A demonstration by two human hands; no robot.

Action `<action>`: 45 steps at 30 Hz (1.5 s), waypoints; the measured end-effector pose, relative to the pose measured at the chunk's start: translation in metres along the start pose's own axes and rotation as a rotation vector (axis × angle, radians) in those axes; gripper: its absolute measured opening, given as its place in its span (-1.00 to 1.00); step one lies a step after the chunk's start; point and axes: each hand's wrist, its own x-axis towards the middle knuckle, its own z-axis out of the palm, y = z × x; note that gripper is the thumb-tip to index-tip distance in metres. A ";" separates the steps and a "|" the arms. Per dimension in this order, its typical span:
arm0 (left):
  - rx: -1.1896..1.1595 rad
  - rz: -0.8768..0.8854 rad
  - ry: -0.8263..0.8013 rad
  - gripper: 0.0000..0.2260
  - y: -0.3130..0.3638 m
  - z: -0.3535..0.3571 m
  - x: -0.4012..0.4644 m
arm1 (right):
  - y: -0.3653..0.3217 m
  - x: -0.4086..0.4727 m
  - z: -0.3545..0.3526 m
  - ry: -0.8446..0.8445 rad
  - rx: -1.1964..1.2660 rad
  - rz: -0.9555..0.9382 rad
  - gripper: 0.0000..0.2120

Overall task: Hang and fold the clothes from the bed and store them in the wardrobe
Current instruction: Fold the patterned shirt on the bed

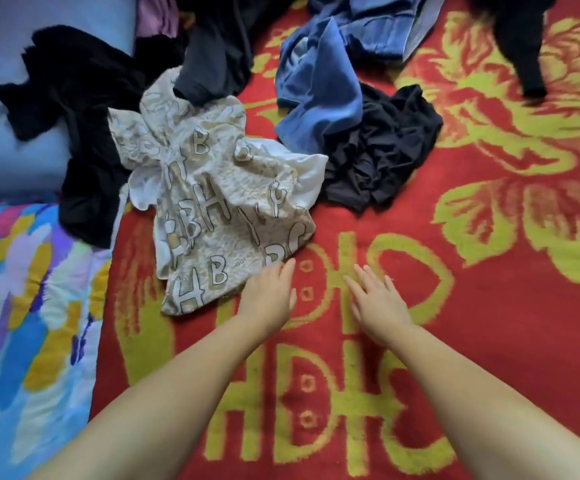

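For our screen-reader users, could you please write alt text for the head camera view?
Two bare hands reach out over a red and yellow blanket: the left hand with straight fingers at the edge of a crumpled cream letter-print shirt, the right hand open on the blanket. Beyond lie a blue garment and black clothes.

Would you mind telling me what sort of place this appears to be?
Most likely a bedroom, seen from over a bed: a red and yellow blanket covers the surface, loose clothes such as a cream lettered garment lie heaped on it, and a pale blue pillow sits at the left.
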 end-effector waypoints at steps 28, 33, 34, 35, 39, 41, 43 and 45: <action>-0.657 -0.284 0.299 -0.84 -0.007 -0.026 -0.021 | -0.009 0.019 -0.009 -0.124 0.334 0.010 -0.28; -0.739 -0.102 0.450 -0.87 0.033 -0.132 -0.052 | -0.052 -0.033 -0.144 0.152 0.707 -0.279 -0.45; -0.733 -0.041 0.485 -0.88 0.042 -0.154 -0.062 | -0.064 -0.044 -0.170 0.159 0.755 -0.325 -0.67; -0.731 0.014 0.519 -0.91 0.049 -0.175 -0.072 | -0.072 -0.056 -0.196 0.158 0.765 -0.332 -0.81; -0.815 0.057 0.686 -0.88 0.058 -0.251 -0.104 | -0.074 -0.099 -0.290 0.262 0.557 -0.265 -0.87; -0.905 0.065 0.744 -0.77 0.054 -0.288 -0.113 | -0.070 -0.127 -0.336 0.348 0.512 -0.283 -0.83; -1.021 0.117 0.679 -0.75 0.052 -0.321 -0.120 | -0.070 -0.156 -0.382 0.458 0.556 -0.302 -0.83; -1.064 0.163 0.616 -0.82 0.048 -0.344 -0.122 | -0.073 -0.189 -0.429 0.573 0.682 -0.322 -0.79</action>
